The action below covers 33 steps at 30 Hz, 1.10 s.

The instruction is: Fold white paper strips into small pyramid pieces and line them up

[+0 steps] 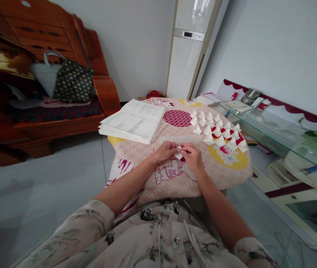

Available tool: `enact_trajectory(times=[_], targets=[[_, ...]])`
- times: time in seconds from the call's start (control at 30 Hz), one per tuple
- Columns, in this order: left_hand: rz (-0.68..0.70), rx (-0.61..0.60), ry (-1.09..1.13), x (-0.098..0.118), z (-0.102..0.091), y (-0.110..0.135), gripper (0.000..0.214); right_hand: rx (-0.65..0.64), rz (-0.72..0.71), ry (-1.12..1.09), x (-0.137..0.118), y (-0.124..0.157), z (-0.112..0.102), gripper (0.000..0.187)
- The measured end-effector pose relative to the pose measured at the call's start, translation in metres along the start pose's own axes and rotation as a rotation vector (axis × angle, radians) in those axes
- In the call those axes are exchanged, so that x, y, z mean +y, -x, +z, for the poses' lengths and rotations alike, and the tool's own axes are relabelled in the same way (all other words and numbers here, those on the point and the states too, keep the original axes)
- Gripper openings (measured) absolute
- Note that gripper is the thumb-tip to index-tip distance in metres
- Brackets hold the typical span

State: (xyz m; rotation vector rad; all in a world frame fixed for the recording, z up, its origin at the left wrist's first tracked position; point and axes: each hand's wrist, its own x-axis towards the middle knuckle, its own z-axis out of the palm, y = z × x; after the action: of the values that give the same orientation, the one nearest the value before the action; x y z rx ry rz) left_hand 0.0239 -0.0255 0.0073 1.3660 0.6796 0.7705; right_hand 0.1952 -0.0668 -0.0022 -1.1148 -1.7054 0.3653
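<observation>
A small folded piece of white paper (178, 155) is pinched between my two hands, just above the cloth-covered table (147, 178). My left hand (166, 150) grips its left side with thumb and fingertips. On the other side my right hand (192, 156) is closed on the same piece. Beyond and to the right stand several pointed folded paper pieces (216, 131) in rough rows. An open stack of printed pages (136, 121) lies to the left of my hands, near the table's far left edge.
To the right is a glass-topped stand (281, 128) with cups and papers. Behind it runs a wall. A wooden bench (63, 128) holding a dark patterned bag (73, 80) stands at the left. A tall white cabinet-like unit (184, 56) rises behind the table.
</observation>
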Motion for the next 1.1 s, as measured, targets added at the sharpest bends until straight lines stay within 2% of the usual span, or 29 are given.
enact_trajectory(times=[0.1, 0.27, 0.43, 0.67, 0.77, 0.93, 1.1], targets=[[0.006, 0.023, -0.025, 0.002, 0.003, 0.001, 0.025, 0.007, 0.058, -0.041, 0.004, 0.001, 0.001, 0.013], [0.009, 0.035, -0.029, 0.003, 0.006, 0.001, 0.024, 0.05, 0.295, -0.203, 0.006, 0.002, 0.002, 0.021], [0.038, 0.037, -0.051, -0.002, 0.006, -0.002, 0.022, 0.066, 0.393, -0.284, 0.006, 0.001, 0.002, 0.025], [0.089, 0.074, 0.054, -0.001, 0.005, 0.0, 0.025, 0.153, 0.415, -0.345, 0.014, 0.001, 0.0, 0.032], [0.133, 0.093, 0.057, 0.0, 0.004, 0.001, 0.028, 0.112, 0.444, -0.372, 0.013, 0.002, -0.001, 0.036], [0.193, 0.145, -0.031, 0.0, 0.003, -0.001, 0.03, 0.044, 0.474, -0.428, 0.004, 0.001, -0.001, 0.032], [0.249, 0.148, -0.109, -0.002, 0.0, -0.002, 0.038, 0.056, 0.511, -0.464, 0.001, 0.0, 0.0, 0.036]])
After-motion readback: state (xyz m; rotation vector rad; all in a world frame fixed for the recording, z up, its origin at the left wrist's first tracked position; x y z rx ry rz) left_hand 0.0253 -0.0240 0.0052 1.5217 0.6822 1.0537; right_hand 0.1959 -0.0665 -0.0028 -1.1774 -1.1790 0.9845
